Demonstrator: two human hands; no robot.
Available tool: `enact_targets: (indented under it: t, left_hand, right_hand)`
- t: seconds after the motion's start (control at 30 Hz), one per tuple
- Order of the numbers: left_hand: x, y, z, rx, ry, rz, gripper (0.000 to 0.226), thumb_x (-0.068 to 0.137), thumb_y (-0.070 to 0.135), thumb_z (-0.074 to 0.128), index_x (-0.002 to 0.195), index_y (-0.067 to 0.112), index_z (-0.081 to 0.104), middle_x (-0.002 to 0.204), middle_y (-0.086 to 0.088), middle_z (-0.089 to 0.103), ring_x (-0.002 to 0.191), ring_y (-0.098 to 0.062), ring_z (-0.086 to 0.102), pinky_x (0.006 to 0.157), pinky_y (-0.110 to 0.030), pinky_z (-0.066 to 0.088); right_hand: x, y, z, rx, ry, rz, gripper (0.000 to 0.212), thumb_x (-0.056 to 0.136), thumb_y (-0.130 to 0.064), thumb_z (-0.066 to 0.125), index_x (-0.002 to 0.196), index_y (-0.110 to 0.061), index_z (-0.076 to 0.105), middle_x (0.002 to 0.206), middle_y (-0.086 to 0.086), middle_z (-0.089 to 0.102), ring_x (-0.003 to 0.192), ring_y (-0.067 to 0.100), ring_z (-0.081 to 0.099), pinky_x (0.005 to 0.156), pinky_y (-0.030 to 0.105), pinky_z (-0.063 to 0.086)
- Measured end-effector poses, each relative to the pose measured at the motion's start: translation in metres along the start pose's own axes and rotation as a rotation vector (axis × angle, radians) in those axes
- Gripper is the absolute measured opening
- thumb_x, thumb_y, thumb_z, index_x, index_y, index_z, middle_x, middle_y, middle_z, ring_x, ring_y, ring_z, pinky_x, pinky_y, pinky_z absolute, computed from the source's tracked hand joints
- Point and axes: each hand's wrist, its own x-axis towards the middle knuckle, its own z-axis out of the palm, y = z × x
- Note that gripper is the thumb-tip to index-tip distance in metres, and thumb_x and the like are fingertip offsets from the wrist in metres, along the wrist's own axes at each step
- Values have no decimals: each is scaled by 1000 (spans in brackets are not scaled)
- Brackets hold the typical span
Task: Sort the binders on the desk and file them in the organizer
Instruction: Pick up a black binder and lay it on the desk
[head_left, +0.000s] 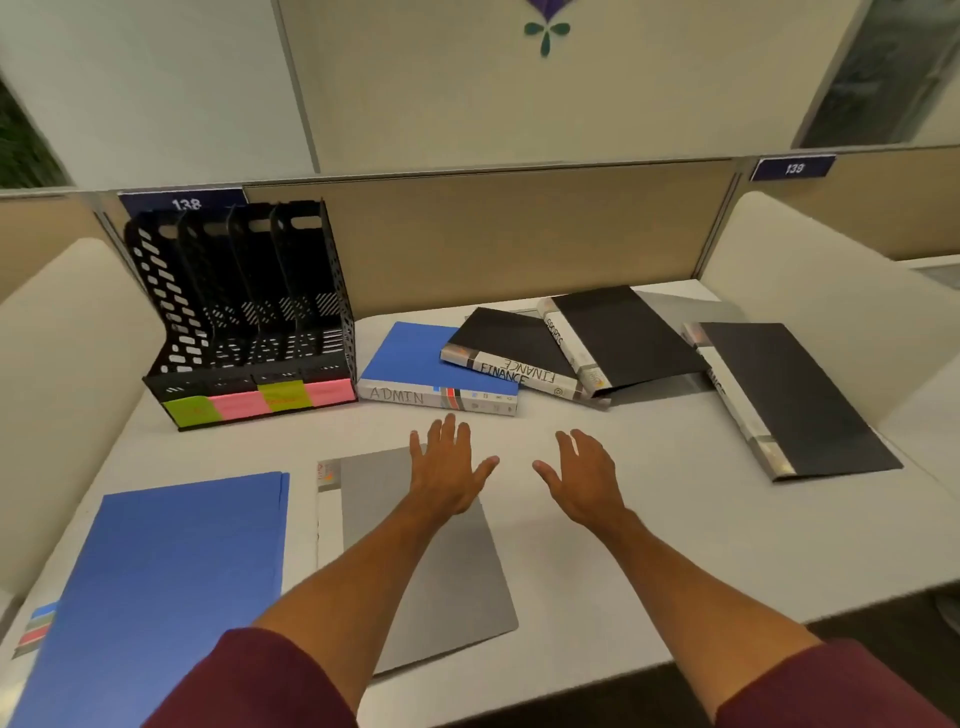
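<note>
**Binders, six, loose on desk – none in the organizer**

Left hand (447, 475): fingers (449, 431) straight and spread, holding nothing, over the top edge of a grey binder (441, 571) that lies flat at the front centre. Whether they touch it cannot be told. Right hand (584, 478): fingers apart and relaxed, holding nothing, over bare desk (649, 519) just right of the grey binder. Both forearms are bare below maroon sleeves (260, 680).

Surface and room: a white desk top, with white curved side dividers (67, 374) at left and right and a tan partition panel (519, 234) at the back. Pale wall above carries a teal leaf decal (546, 34).

Remaining stock, all lying flat:
- large blue binder (171, 582), front left, beside the grey one
- blue ADMIN binder (415, 358), just right of the organizer
- black FINANCE binder (509, 338), its corner resting on the ADMIN binder
- black binder (623, 332) behind it, overlapping the FINANCE binder
- black binder (795, 395), far right

Organizer (239, 312): black perforated plastic, upright, at the back left.

Writing: "ADMIN" is hand-lettered on one spine, and "FINANCE" is written twice on another, once inverted. The third spine appears to read "SPORTS"; the far-right spine is only partly legible. Green and pink labels (260, 402) on the organizer's front lip are too faint to read. Number plates read 138 (184, 203) and 139 (794, 168).
</note>
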Motion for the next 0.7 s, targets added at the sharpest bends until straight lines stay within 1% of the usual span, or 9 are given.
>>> enact_targets:
  t: [0.2, 0.3, 0.43, 0.53, 0.7]
  left_hand:
    - [39, 20, -11, -42, -6, 62, 82, 91, 69, 22, 153, 17, 9, 161, -7, -1, 148, -28, -2, 117, -53, 2]
    - [53, 34, -14, -39, -3, 108, 81, 91, 68, 23, 153, 16, 11, 161, -7, 1, 148, -29, 0, 117, -53, 3]
    - [82, 55, -21, -61, -17, 127, 79, 92, 66, 25, 153, 16, 12, 161, -6, 1, 149, -28, 1, 117, -51, 2]
    - [105, 74, -20, -91, -24, 136, 80, 92, 65, 27, 152, 15, 13, 161, -7, 2, 149, -27, 1, 118, -49, 2]
    - [157, 112, -24, -117, 19, 136, 77, 93, 62, 33, 151, 14, 19, 161, -9, 8, 148, -29, 7, 118, -49, 9]
  right_hand:
    - [18, 18, -15, -32, 47, 70, 72, 95, -61, 30, 152, -19, 19, 161, 7, 15, 147, 29, 15, 119, 45, 15]
    - [24, 33, -23, -56, 65, 99, 72, 95, -61, 29, 152, -18, 20, 160, 8, 15, 147, 29, 14, 118, 45, 14]
    - [42, 52, -39, -63, 107, 95, 69, 96, -58, 32, 150, -17, 23, 159, 9, 20, 147, 29, 17, 119, 45, 16]
    - [63, 72, -51, -79, 143, 92, 65, 96, -55, 36, 148, -16, 29, 157, 10, 25, 145, 29, 21, 118, 44, 20]
    - [117, 114, -71, -106, 119, 92, 66, 97, -55, 36, 148, -15, 28, 156, 12, 25, 144, 30, 21, 117, 45, 21]
